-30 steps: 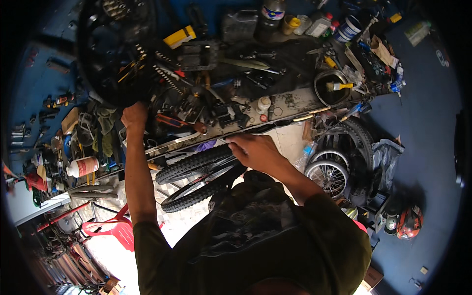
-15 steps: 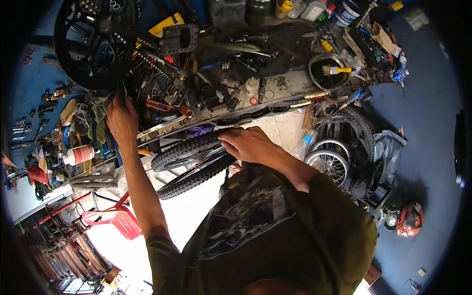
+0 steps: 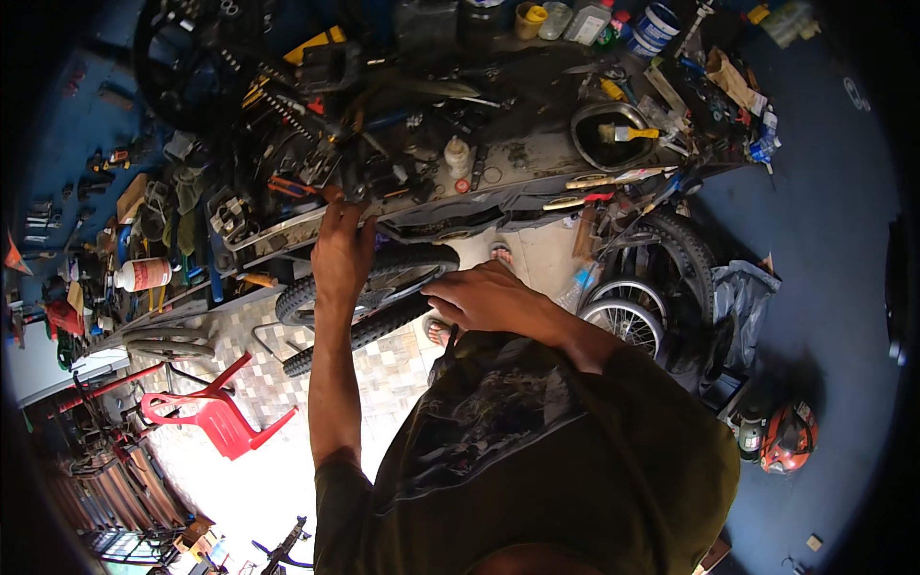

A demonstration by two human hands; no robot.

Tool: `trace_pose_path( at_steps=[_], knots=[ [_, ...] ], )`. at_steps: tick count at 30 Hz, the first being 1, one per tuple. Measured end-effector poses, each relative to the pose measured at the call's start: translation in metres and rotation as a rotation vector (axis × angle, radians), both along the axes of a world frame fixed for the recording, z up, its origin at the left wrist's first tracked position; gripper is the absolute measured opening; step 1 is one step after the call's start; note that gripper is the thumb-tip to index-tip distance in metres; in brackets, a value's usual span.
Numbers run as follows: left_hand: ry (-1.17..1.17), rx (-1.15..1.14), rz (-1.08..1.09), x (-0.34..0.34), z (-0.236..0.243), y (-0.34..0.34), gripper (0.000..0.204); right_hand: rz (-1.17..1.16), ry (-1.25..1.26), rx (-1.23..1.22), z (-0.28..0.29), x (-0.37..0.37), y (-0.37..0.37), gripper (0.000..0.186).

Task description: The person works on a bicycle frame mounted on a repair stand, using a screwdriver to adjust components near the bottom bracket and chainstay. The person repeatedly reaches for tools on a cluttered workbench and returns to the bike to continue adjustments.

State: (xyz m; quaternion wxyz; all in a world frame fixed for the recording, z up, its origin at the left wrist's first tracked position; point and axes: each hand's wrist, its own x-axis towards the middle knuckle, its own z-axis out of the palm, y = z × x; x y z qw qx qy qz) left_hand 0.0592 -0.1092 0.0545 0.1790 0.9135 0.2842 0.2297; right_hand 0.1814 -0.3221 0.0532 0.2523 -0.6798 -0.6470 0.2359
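Observation:
My left hand [image 3: 341,249] reaches over the front edge of the cluttered workbench [image 3: 527,153], fingers bent and apart near an orange-handled tool [image 3: 287,186] and dark metal parts; whether the fingertips touch one is unclear. Lower and to the right, my right hand [image 3: 474,297] hangs with loosely bent fingers in front of bicycle wheels with knobby tyres [image 3: 292,307]; I cannot tell if it touches them. A white bottle [image 3: 456,153] and a steel bowl with a yellow brush [image 3: 599,134] are on the bench. A large black chainring [image 3: 158,67] is at the upper left.
Spare wheels [image 3: 623,326] and a grey plastic bag [image 3: 738,297] lie right, beside a red-and-black helmet [image 3: 788,441]. A red plastic chair [image 3: 225,426] and a tool-covered blue wall [image 3: 48,172] are left. My sandalled feet [image 3: 436,331] show below.
My left hand has moved right along the bench, from below the chainring to near the orange-handled tool. My right hand stays by the wheels. The view has shifted, showing more of my feet.

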Motion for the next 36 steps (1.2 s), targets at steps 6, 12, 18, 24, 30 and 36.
trace_pose_path(
  at_steps=[6,12,18,24,30,36],
  knots=[
    [0.291,0.106,0.082,0.072,-0.056,-0.001,0.037,-0.066,-0.023,0.078,0.012,0.103,-0.012,0.024],
    [0.386,0.14,0.235,0.12,-0.073,-0.012,0.043,-0.222,-0.227,0.059,0.013,0.258,-0.033,0.026],
    [0.426,0.129,0.324,0.118,-0.071,-0.019,0.039,-0.26,-0.221,0.038,0.021,0.353,0.002,0.022],
    [0.416,0.147,0.362,0.086,-0.075,-0.01,0.035,-0.179,-0.202,0.185,-0.019,0.346,0.087,0.023],
    [0.31,-0.07,0.31,0.117,-0.034,0.007,0.024,-0.14,-0.293,0.073,-0.05,0.293,0.175,0.041],
    [0.136,0.0,0.21,0.17,-0.008,0.034,0.022,-0.082,-0.35,-0.036,-0.062,0.288,0.23,0.032]
  ],
)
